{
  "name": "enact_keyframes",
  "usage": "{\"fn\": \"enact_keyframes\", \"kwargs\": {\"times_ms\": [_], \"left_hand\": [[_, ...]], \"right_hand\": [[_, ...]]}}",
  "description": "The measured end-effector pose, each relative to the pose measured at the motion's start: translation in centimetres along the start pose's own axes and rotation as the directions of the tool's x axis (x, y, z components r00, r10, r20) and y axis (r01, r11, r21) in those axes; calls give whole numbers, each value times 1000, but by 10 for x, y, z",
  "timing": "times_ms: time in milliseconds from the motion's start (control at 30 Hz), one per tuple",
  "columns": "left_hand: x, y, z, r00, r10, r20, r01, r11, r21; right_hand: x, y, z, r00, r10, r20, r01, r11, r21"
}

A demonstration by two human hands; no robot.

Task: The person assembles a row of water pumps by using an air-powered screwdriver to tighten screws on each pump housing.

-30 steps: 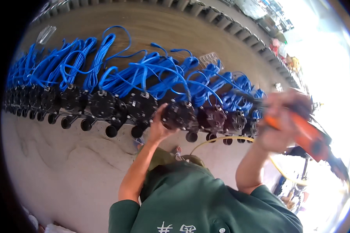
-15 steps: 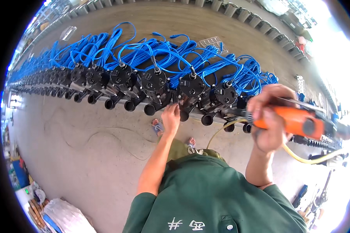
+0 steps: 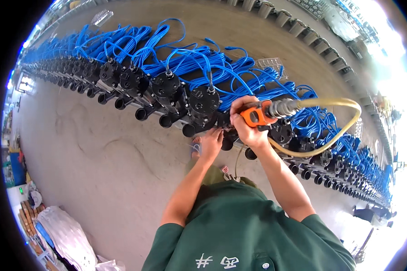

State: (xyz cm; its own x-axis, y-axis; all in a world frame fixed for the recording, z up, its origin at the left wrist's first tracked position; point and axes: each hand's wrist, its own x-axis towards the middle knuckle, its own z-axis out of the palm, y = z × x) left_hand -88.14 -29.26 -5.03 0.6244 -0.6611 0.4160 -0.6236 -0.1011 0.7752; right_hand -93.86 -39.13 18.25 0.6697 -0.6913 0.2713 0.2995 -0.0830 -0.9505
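Observation:
My right hand [image 3: 248, 128] is wrapped around an orange air driver [image 3: 257, 115], its hose fitting toward the upper right. The tool's working end points down among the black pump-like units and is hidden behind my hand. Low at the front of the same row, my left hand [image 3: 212, 143] has its fingers drawn together against a unit's side. Whatever lies between those fingertips is too small to make out. Just left of the tool stands a black unit [image 3: 204, 105] with a round lid, a cable gland and a short round outlet [image 3: 189, 130] facing me.
Bundled blue cables [image 3: 194, 63] lie behind the long row of units. A yellowish air hose [image 3: 355, 110] loops out to the right. Clear plastic trays [image 3: 270, 64] sit on the brown surface. Another row of metal cylinders [image 3: 297, 27] stands beyond. White sheeting [image 3: 68, 235] lies lower left.
The orange driver has swung left and inward, from the right side to the units beside my left hand. My view has shifted along the row. My left hand stays low at the units' front.

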Motion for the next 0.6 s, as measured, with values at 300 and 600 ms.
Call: {"fn": "enact_keyframes", "kwargs": {"times_ms": [300,600], "left_hand": [[75,93,-113,945,-24,327,48,997,-63],[353,136,-26,162,437,885,-592,760,-268]], "right_hand": [[10,-80,-19,992,-101,74,109,988,-113],[-9,-116,-54,775,-471,-421,350,875,-335]]}}
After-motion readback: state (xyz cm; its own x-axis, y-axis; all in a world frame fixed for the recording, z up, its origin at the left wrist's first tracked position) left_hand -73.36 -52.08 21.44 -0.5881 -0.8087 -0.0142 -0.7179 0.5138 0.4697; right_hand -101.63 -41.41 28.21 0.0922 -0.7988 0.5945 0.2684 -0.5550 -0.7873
